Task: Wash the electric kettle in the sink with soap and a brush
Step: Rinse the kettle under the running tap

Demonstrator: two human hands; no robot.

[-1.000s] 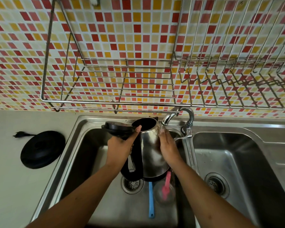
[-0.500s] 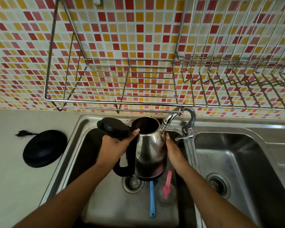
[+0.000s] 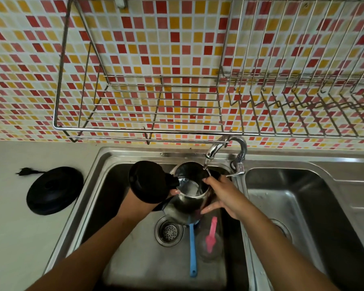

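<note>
- Now the kettle point(image 3: 189, 196) is held over the left basin of the sink point(image 3: 118, 160), between the two hands, its mouth up and tilted a little.
- Its black lid point(image 3: 149, 181) stands swung open just above the left hand point(image 3: 172, 192).
- That hand is mostly hidden behind the lid; it seems to be wrapped round the handle, though only a bit of finger shows.
- Across from it, the right hand point(image 3: 225, 196) lies against the kettle's steel side, fingers spread, the thumb hooked at the rim.
- Just above the right hand, the tap point(image 3: 219, 147) runs a thin stream of water into the kettle's mouth.
- Below the hands a blue brush point(image 3: 192, 253) lies on the basin floor, beside the drain point(image 3: 169, 231).
- Right of the brush, under the right wrist, stands a clear cup point(image 3: 210, 246) with a pink tool point(image 3: 211, 236) in it.
- Well left of the left arm, the black base point(image 3: 54, 190) sits on the counter point(image 3: 13, 227), its plug point(image 3: 24, 171) beside it.
- A wire rack point(image 3: 156, 114) hangs on the tiled wall above both hands.
</note>
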